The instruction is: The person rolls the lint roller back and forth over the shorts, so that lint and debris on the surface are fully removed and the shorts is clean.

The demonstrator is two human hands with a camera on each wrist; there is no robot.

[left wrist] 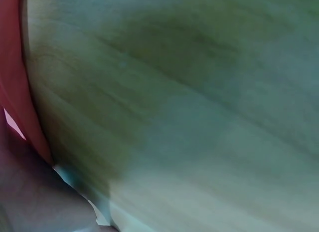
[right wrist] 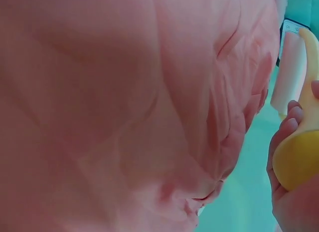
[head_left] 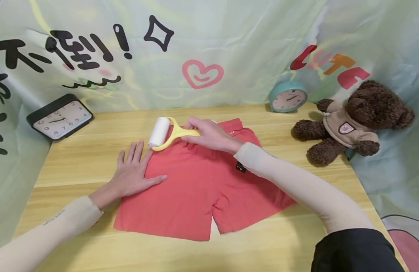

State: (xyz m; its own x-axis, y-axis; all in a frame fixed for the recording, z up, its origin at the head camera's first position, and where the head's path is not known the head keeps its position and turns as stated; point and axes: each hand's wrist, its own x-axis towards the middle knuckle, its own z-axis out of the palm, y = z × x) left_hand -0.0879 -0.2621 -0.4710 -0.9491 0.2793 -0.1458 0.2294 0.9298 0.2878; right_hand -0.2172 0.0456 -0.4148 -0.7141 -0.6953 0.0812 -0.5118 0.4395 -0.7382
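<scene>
A pair of red shorts [head_left: 185,189] lies spread on the wooden table, its waistband toward the back. My right hand [head_left: 209,134] grips the yellow handle of a lint roller [head_left: 160,132], whose white roll is at the upper left corner of the shorts, by the waistband. In the right wrist view, fingers curl round the lint roller's handle [right wrist: 299,157] beside the shorts [right wrist: 124,92]. My left hand [head_left: 132,175] rests with spread fingers on the left edge of the shorts, its thumb on the cloth. The left wrist view shows mostly table and a strip of the shorts [left wrist: 20,87].
A black-framed clock [head_left: 59,117] stands at the back left of the table [head_left: 76,162]. At the back right is a round teal clock [head_left: 288,97], with a brown teddy bear [head_left: 345,121] in a beige top near it. Printed cloth [head_left: 250,45] hangs behind and at both sides.
</scene>
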